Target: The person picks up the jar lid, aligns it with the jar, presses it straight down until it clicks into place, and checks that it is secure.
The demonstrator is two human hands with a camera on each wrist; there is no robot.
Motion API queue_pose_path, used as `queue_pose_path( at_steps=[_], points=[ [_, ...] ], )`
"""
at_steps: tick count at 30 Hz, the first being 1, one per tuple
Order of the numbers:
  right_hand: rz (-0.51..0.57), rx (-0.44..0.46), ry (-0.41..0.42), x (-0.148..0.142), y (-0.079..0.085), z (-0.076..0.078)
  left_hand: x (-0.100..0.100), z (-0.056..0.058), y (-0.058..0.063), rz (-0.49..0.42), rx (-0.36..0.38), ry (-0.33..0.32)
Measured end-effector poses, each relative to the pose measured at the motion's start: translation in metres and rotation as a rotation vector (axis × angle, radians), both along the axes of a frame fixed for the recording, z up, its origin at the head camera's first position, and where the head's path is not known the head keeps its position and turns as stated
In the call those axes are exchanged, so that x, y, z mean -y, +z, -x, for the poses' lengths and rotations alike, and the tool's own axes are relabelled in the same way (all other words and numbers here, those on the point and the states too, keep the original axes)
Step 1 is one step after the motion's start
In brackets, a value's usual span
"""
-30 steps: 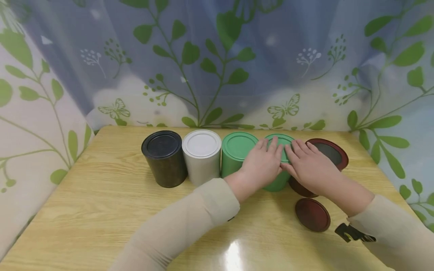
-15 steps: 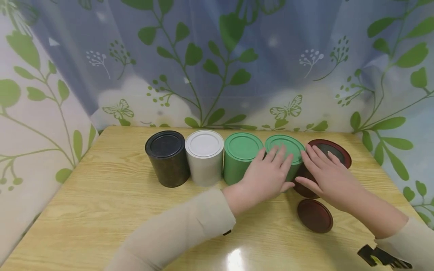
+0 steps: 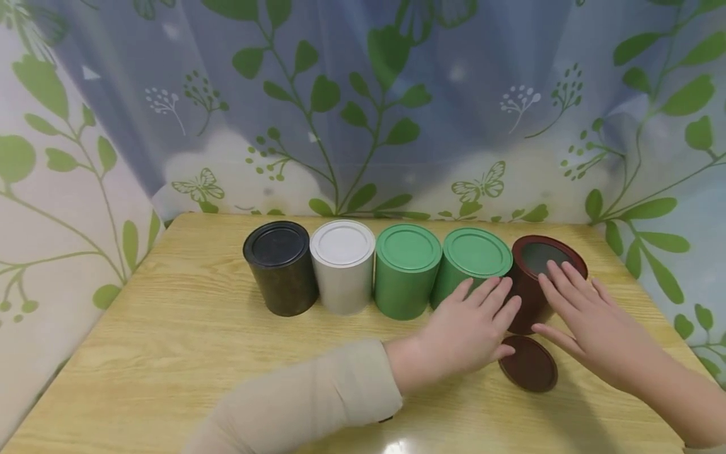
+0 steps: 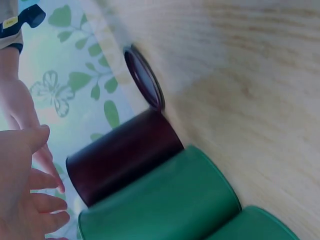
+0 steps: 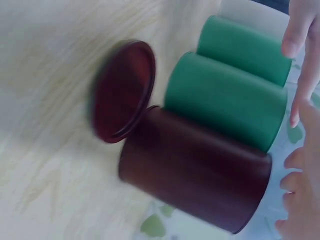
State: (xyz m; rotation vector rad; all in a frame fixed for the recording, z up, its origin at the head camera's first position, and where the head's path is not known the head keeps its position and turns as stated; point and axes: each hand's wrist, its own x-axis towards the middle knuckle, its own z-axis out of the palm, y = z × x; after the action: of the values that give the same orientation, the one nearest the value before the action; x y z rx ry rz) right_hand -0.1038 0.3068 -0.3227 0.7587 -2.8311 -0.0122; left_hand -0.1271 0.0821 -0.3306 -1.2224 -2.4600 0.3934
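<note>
A row of cans stands on the table. The dark red can (image 3: 527, 306) at the right end has its top uncovered, showing a grey inside within a red rim. In front of it lies a round dark red lid (image 3: 530, 369). My left hand (image 3: 462, 331), fingers spread, hovers in front of the lidded green can (image 3: 476, 252) beside it. Over the near side of the red can reaches my right hand (image 3: 598, 337), its fingers extended and holding nothing. The right wrist view shows the red can (image 5: 195, 167) with the lid (image 5: 125, 92) at its base.
Farther left stand a second green can (image 3: 405, 284), a white can (image 3: 343, 277) and a black can (image 3: 283, 277), all lidded. The wooden table (image 3: 187, 340) ends at a leaf-patterned curtain (image 3: 363, 113) behind the cans.
Both hands have come off the right green can's lid and drawn back toward me. The right hand has shifted right to the red can; the green can's covered top is now fully visible.
</note>
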Motion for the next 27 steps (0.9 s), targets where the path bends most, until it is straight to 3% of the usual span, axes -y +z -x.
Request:
queue_pose_path(
  at_steps=[9, 19, 22, 27],
  points=[
    [0.041, -0.058, -0.015, -0.027, -0.021, -0.009, -0.023, -0.009, -0.011, 0.08, 0.038, -0.047],
    [0.168, -0.116, -0.003, -0.041, -0.051, -0.014, -0.041, -0.004, -0.035, 0.15, 0.122, -0.01],
    [0.191, -0.066, -0.033, -0.043, -0.064, -0.016, -0.045, -0.002, -0.043, 0.19, 0.151, 0.015],
    [0.167, 0.093, -0.067, -0.041, -0.083, -0.018, -0.047, 0.0, -0.056, 0.218, 0.191, 0.037]
  ],
)
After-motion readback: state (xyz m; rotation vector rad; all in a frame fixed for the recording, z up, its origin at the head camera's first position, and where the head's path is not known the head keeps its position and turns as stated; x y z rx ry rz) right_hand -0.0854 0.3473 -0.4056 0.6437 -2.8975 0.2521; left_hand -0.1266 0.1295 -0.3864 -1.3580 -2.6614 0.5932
